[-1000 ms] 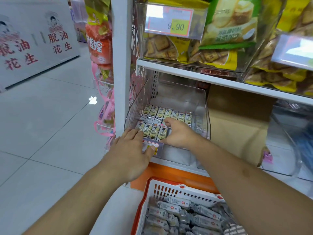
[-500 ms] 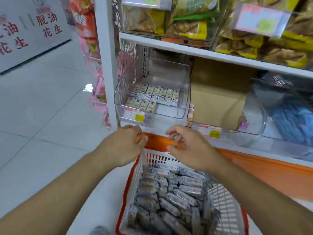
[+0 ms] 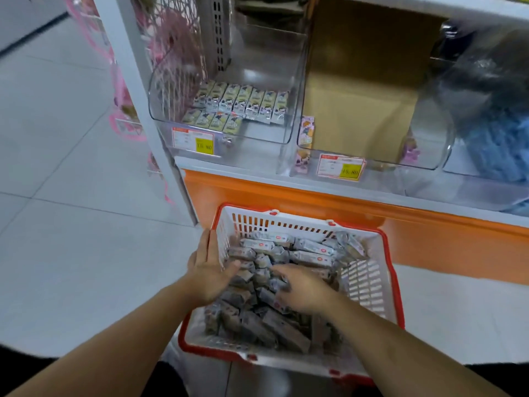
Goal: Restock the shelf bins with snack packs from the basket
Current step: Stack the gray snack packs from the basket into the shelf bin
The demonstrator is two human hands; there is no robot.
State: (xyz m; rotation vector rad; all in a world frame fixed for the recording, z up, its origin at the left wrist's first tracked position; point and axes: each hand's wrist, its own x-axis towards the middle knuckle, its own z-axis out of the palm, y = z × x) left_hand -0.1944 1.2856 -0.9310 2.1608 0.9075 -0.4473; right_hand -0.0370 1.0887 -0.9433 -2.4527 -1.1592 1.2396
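Observation:
A white basket with a red rim (image 3: 369,279) stands on the floor in front of the shelf, piled with grey snack packs (image 3: 286,253). My left hand (image 3: 209,270) is at the basket's left inner wall, palm turned right and fingers straight, touching the packs. My right hand (image 3: 300,287) lies palm down on the middle of the pile, its fingers spread into the packs. Above, a clear shelf bin (image 3: 266,136) holds two rows of small yellow-and-white packs (image 3: 243,104) along its left and back; the bin's front right floor is bare.
A yellow price tag (image 3: 193,140) hangs on the bin's front. To its right, a second clear bin holds a cardboard box (image 3: 363,110), and a third has blue packs (image 3: 498,150). The orange shelf base (image 3: 315,202) is behind the basket. A pink wire rack (image 3: 126,118) stands at the left.
Both hands left the shelf bin and came down into the basket. My view tilted down from the upper shelves to the basket.

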